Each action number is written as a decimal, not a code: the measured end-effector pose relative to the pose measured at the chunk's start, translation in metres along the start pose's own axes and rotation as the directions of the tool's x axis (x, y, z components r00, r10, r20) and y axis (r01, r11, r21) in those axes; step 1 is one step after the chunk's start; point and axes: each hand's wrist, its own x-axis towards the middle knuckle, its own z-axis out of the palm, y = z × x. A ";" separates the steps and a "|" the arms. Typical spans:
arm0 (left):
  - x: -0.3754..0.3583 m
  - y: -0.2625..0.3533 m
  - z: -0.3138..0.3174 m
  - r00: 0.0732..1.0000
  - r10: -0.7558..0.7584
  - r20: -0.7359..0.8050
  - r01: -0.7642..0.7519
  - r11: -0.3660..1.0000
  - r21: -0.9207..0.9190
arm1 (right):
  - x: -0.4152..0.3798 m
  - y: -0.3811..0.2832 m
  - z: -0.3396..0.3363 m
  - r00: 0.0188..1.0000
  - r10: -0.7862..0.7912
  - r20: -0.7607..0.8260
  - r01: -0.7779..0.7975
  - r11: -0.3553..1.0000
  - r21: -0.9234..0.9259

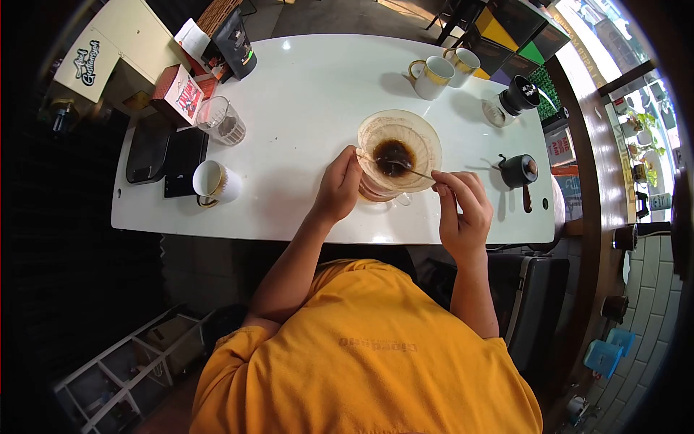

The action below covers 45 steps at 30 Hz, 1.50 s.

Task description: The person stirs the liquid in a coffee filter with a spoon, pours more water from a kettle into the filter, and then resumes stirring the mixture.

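Observation:
A cone-shaped dripper with a paper filter (416, 134) sits on a glass server (376, 192) near the table's front edge. Dark coffee (395, 158) lies at the bottom of the filter. My left hand (340, 184) pinches the dripper's left rim or handle, fingers closed. My right hand (464, 210) holds the end of a thin metal spoon (413, 171) between thumb and fingers, at the dripper's right side. The spoon's far end reaches into the coffee, so its tip is hidden.
On the white table (289, 145) are a white mug (219, 182), a ribbed glass (223, 124), a black scale (185, 160), two gold-rimmed mugs (432, 77) behind, a grinder (519, 98) and a small dark kettle (517, 172) at right. A black bag (235, 49) stands back left.

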 end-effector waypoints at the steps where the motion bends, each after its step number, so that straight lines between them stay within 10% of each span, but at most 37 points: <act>1: 0.000 0.000 0.000 1.000 0.005 -0.003 -0.005 1.000 -0.014 | 0.000 0.001 0.001 1.000 0.004 0.005 -0.004 1.000 -0.018; 45: 0.000 -0.003 -0.002 0.999 0.031 0.012 -0.031 0.999 0.018 | 0.001 0.005 0.005 0.998 -0.013 -0.053 0.010 0.998 -0.064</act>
